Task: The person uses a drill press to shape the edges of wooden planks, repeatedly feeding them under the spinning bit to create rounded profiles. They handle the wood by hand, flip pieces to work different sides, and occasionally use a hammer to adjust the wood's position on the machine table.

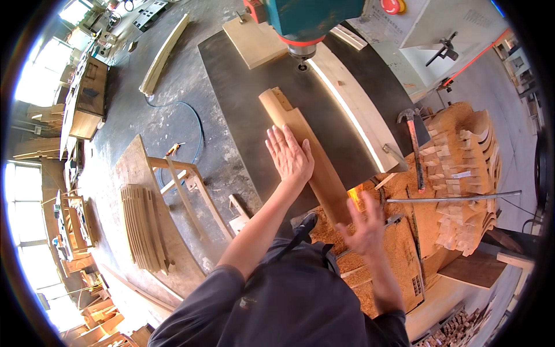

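L hand (pixel 291 156) on wood (pixel 325 172), R hand (pixel 366 231) nr

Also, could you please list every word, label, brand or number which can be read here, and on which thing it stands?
None can be read clearly.
White machine cabinet, near the red button: faint print, too blurred.
White panel right of it: small print, too blurred.
White label among the stacked wood pieces: too small.
Dark shirt: tiny mark, unreadable.
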The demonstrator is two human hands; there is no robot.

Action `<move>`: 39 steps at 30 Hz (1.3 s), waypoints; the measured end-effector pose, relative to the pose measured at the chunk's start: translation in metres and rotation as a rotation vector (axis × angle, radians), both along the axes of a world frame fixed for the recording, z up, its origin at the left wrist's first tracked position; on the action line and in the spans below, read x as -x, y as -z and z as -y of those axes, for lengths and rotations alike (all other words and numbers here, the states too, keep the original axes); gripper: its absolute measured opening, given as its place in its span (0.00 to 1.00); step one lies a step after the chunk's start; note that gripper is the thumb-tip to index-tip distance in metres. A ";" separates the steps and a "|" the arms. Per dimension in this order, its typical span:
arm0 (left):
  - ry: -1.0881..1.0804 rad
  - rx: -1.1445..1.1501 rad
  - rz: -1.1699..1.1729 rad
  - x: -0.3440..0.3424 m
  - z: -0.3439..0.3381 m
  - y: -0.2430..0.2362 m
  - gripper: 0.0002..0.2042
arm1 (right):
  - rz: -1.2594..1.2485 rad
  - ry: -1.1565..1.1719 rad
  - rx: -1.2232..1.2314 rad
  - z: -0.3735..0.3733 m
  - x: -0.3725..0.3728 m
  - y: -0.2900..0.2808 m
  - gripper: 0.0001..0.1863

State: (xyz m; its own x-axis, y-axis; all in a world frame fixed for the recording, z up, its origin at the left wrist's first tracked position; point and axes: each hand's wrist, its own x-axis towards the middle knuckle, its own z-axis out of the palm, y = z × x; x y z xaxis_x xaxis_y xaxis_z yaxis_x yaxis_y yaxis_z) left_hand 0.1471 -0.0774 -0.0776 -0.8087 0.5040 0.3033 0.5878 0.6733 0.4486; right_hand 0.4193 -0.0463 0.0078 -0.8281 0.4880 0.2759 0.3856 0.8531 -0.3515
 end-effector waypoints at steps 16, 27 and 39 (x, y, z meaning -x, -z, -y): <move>0.110 0.048 0.075 -0.034 -0.113 -0.010 0.37 | 0.068 0.042 -0.251 -0.068 -0.012 0.064 0.24; 0.093 0.020 0.020 0.040 -0.134 -0.004 0.35 | 0.108 0.021 -0.200 -0.088 0.064 0.051 0.26; 0.083 0.015 0.018 0.085 -0.147 -0.006 0.34 | 0.105 0.024 -0.148 -0.101 0.110 0.054 0.28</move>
